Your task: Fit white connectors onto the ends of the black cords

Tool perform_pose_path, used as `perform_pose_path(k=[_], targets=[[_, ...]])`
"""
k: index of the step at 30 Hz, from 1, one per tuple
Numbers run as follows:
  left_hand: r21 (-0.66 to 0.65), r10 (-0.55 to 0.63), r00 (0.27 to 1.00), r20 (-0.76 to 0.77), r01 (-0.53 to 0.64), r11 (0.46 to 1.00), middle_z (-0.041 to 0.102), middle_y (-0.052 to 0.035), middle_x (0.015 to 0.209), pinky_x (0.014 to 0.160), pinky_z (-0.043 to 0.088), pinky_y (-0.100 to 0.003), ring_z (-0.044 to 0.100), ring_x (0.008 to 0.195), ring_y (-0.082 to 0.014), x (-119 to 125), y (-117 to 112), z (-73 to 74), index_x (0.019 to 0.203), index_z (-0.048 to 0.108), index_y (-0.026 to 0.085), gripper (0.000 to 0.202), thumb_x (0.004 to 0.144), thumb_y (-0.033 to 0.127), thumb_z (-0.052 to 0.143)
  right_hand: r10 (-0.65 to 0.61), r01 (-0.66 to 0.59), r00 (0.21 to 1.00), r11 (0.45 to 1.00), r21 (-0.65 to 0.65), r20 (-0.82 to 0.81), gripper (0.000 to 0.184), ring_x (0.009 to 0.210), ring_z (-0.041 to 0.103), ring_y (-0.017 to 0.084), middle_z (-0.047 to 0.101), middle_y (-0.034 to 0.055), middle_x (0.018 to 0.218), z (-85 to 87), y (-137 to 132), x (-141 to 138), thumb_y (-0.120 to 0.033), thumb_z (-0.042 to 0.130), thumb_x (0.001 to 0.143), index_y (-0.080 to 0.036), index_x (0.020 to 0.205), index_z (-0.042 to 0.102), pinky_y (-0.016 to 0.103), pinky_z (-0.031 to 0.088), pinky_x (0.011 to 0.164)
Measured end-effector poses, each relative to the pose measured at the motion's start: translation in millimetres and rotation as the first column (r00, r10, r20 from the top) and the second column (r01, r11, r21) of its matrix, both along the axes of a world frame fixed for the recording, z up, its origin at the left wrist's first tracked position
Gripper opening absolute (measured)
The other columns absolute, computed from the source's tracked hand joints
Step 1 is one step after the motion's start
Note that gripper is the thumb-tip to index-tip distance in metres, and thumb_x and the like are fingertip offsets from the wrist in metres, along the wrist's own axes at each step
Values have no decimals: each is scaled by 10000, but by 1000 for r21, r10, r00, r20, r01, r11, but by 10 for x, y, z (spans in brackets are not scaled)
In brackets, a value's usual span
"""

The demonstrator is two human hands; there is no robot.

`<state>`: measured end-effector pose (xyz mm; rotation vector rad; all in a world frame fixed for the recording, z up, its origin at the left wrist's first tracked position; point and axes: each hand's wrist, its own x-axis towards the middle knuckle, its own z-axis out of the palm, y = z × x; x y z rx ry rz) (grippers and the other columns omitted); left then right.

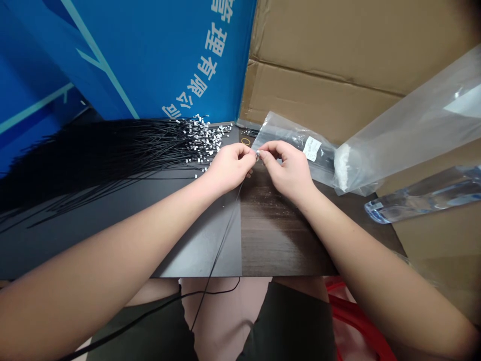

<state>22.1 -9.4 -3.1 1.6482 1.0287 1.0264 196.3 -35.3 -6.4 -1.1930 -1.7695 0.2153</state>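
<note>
Near the middle of the table, my left hand (230, 166) is closed, thumb and fingers pinching a thin black wire (222, 240) that hangs down over the table's front edge toward my lap. Close to its fingertips, my right hand (288, 168) pinches a small whitish end piece (257, 155), mostly covered by the fingers. Whether that piece is joined to the wire is hidden. Left of my hands lies a large bundle of black wires (112, 150) with small white connectors (205, 138) on their near ends.
Behind my right hand, a clear plastic bag (285, 133) with a white label lies against a cardboard wall (319, 40). Further right are a long clear bag (406, 120) and a bluish plastic wrapper (424, 195). A blue panel (150, 50) stands behind the bundle. A yellow ring (245, 141) lies beyond my fingers.
</note>
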Motion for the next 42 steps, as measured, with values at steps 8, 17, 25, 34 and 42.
perform_pose_path(k=[8, 17, 25, 34, 42], targets=[[-12, 22, 999, -26, -23, 1000, 653, 1, 725, 628, 489, -264, 653, 634, -137, -2, -19, 35, 804, 607, 185, 131, 930, 224, 611, -10, 10, 1000, 1000, -15, 10, 100, 831, 670, 199, 790, 41, 943, 13, -7, -9, -246, 651, 964, -217, 933, 741, 372, 535, 819], [-4, -5, 999, -47, 5, 1000, 648, -3, 701, 627, 510, -282, 654, 630, -150, -17, -10, 22, 799, 582, 202, 123, 916, 226, 611, -3, -2, 984, 1000, 27, 177, 75, 850, 667, 225, 763, 47, 919, 12, 31, 70, -246, 645, 963, -235, 932, 713, 387, 519, 805], [-76, -48, 998, 39, 51, 996, 654, -13, 727, 624, 538, -269, 644, 637, -133, -4, -28, 20, 826, 618, 183, 137, 930, 267, 651, 0, -10, 967, 999, 37, 254, 77, 900, 662, 243, 749, 72, 950, 41, 35, 93, -225, 610, 996, -230, 948, 670, 385, 504, 817], [-109, -22, 998, 63, 29, 994, 647, -6, 690, 591, 519, -243, 616, 595, -111, 21, -68, 51, 795, 608, 178, 178, 959, 228, 658, 12, -22, 967, 999, 38, 255, 94, 901, 656, 242, 743, 71, 963, 40, 11, 64, -218, 587, 1005, -232, 951, 663, 385, 509, 815], [-102, -8, 996, 91, 17, 995, 650, -5, 708, 600, 520, -247, 625, 609, -114, 31, -58, 30, 807, 638, 172, 143, 943, 210, 661, -15, 2, 969, 998, 56, 246, 99, 904, 657, 245, 740, 76, 959, 40, 13, 57, -222, 582, 1007, -236, 940, 654, 389, 512, 814]])
